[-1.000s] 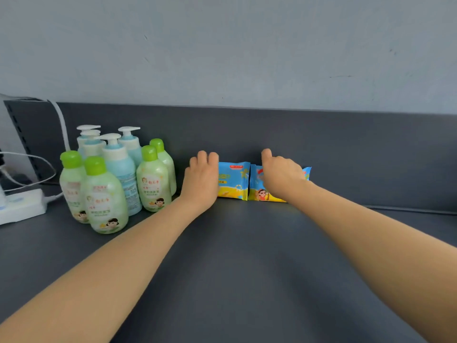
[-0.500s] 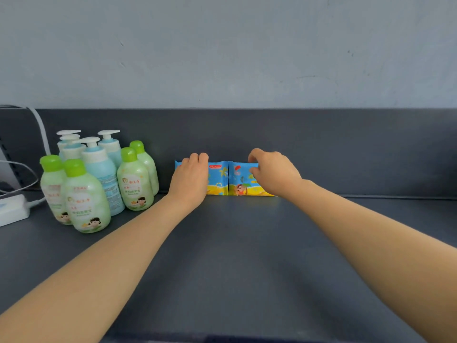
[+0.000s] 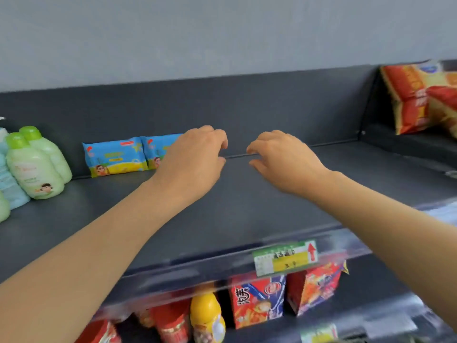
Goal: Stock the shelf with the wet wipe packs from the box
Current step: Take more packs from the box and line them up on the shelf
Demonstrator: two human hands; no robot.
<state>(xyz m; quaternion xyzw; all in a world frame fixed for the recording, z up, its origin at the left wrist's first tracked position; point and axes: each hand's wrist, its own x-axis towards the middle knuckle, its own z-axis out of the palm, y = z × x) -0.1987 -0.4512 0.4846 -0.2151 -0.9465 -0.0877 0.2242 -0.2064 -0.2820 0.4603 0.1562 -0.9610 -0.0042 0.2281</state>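
Note:
Two blue and yellow wet wipe packs stand on edge against the back of the dark grey shelf (image 3: 247,206). The left pack (image 3: 115,157) is in full view. The right pack (image 3: 158,151) is partly hidden behind my left hand (image 3: 195,159). Both hands hover over the shelf, to the right of the packs, and hold nothing. My left hand's fingers are curled loosely. My right hand (image 3: 284,159) has its fingers apart and bent downward. The box is out of view.
Green-capped lotion bottles (image 3: 37,164) stand at the shelf's left end. Red and yellow snack bags (image 3: 420,95) fill the neighbouring shelf at the right. A price label (image 3: 284,258) sits on the front rail. Below it stand red cartons (image 3: 257,303) and a yellow bottle (image 3: 206,315).
Both hands have let go of the two packs and pulled back to the right. The view has swung right and down, bringing the lower shelf and the snack bags into sight.

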